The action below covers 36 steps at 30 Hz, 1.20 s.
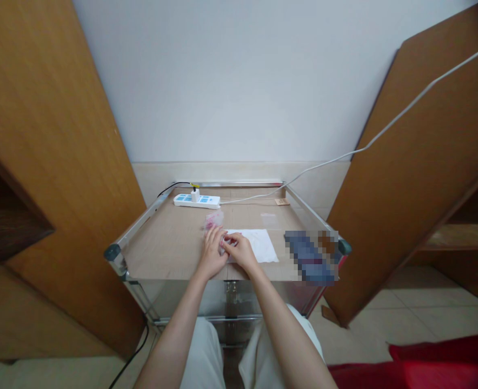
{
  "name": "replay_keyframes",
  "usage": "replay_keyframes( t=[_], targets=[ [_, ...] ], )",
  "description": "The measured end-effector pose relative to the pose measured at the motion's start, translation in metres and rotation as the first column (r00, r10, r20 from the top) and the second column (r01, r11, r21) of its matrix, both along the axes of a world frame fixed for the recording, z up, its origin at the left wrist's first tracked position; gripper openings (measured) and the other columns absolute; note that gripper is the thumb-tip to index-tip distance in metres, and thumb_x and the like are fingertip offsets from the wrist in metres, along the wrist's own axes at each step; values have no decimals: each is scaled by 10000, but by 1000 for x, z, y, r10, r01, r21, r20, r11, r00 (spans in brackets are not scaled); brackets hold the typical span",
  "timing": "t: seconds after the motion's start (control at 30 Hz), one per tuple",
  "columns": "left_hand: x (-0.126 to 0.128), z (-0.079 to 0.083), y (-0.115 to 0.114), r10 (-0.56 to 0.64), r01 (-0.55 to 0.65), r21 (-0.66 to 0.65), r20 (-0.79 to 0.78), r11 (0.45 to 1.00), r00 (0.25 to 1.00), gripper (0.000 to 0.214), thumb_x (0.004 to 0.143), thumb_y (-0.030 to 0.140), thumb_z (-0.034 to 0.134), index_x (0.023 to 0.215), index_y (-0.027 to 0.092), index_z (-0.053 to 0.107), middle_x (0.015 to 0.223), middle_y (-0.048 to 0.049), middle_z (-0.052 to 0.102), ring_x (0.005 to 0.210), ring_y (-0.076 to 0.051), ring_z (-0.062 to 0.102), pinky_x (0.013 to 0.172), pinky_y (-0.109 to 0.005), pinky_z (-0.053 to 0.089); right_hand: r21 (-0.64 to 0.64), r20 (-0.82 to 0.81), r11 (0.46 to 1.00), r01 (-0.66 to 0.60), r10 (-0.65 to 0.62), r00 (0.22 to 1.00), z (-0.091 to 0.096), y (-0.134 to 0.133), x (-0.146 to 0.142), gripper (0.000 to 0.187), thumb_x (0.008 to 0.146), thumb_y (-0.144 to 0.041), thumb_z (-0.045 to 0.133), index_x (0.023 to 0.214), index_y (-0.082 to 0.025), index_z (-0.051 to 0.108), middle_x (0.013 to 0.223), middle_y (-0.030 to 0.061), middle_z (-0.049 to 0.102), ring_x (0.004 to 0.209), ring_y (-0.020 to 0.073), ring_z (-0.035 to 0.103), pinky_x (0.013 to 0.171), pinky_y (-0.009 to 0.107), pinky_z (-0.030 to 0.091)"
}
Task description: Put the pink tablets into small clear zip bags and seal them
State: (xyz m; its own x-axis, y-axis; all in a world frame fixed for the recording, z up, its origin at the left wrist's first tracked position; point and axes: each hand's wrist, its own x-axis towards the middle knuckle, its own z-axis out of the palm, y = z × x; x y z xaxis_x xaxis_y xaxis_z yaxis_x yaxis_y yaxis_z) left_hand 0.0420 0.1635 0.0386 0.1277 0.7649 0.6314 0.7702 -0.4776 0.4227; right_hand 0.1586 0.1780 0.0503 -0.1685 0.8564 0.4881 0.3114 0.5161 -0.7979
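My left hand and my right hand meet over the middle of a small metal-framed table topped with brown cardboard. Both hands have their fingers pinched together on a small clear plastic bag, whose contents I cannot make out. Just beyond the left hand lies another small clear bag with pink contents. A white sheet of paper lies flat under and to the right of my right hand.
A white power strip with a plugged-in charger lies at the table's far edge, its grey cable running right. An empty clear bag and a blurred-out object sit right. Wooden panels flank both sides.
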Motion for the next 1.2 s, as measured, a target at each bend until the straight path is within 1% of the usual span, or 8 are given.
replay_keyframes(
  t=[0.2, 0.4, 0.53, 0.67, 0.77, 0.9, 1.07, 1.2],
  targets=[
    [-2, -2, 3, 5, -4, -12, 35, 1000, 999, 401, 657, 167, 474, 1057, 191, 451, 1187, -66, 421, 1186, -216, 266, 996, -437, 168, -56, -41, 998, 3, -5, 999, -2, 3, 3, 154, 691, -286, 527, 662, -149, 592, 643, 24, 603, 599, 123, 523, 605, 232, 408],
    [-4, -6, 6, 1, 1, -39, 48, 999, 999, 451, 649, 188, 502, 1092, 195, 415, 1147, -72, 450, 1159, -217, 303, 984, -441, 184, -102, -59, 989, 107, -114, 992, -9, 20, 20, 162, 718, -263, 470, 766, -146, 572, 711, 46, 614, 635, 135, 550, 620, 240, 419],
    [-5, -9, 8, 8, -4, -75, 52, 997, 999, 446, 655, 221, 515, 1090, 195, 419, 1138, -84, 453, 1137, -221, 330, 973, -439, 207, -48, 59, 955, 291, -288, 956, -13, 28, 38, 155, 699, -200, 467, 805, -141, 563, 800, 69, 609, 696, 145, 546, 677, 256, 408],
    [-6, -10, 11, -2, 8, -90, 65, 996, 998, 447, 659, 236, 519, 1091, 188, 414, 1122, -85, 466, 1107, -217, 362, 954, -424, 245, 11, 261, 926, 377, -366, 893, -15, 27, 48, 130, 692, -184, 479, 771, -151, 577, 812, 68, 595, 769, 161, 522, 728, 269, 369],
    [-6, -11, 12, -12, 19, -89, 82, 996, 997, 448, 654, 242, 529, 1084, 191, 416, 1092, -75, 489, 1072, -212, 398, 935, -414, 273, 34, 376, 922, 385, -368, 850, -13, 21, 44, 106, 693, -221, 504, 709, -168, 593, 828, 61, 583, 831, 177, 499, 731, 275, 340],
    [-7, -10, 11, -18, 28, -99, 95, 995, 995, 459, 647, 241, 540, 1086, 193, 415, 1085, -70, 497, 1053, -208, 418, 914, -394, 297, 48, 465, 928, 369, -348, 814, -8, 15, 36, 101, 691, -250, 529, 694, -192, 613, 853, 47, 576, 876, 187, 476, 711, 279, 307],
    [-6, -8, 10, -13, 25, -122, 102, 992, 995, 474, 640, 239, 551, 1088, 183, 408, 1076, -75, 500, 1037, -208, 432, 908, -384, 300, 81, 496, 932, 354, -346, 797, -9, 13, 32, 103, 695, -249, 538, 687, -187, 620, 841, 58, 575, 862, 190, 471, 686, 280, 288],
    [-5, -8, 9, -10, 26, -137, 117, 990, 993, 501, 632, 244, 561, 1099, 188, 386, 1065, -69, 506, 1021, -203, 445, 888, -377, 318, 103, 469, 932, 347, -353, 810, -10, 13, 31, 95, 694, -228, 535, 662, -182, 612, 824, 63, 580, 842, 195, 478, 678, 290, 288]
  ],
)
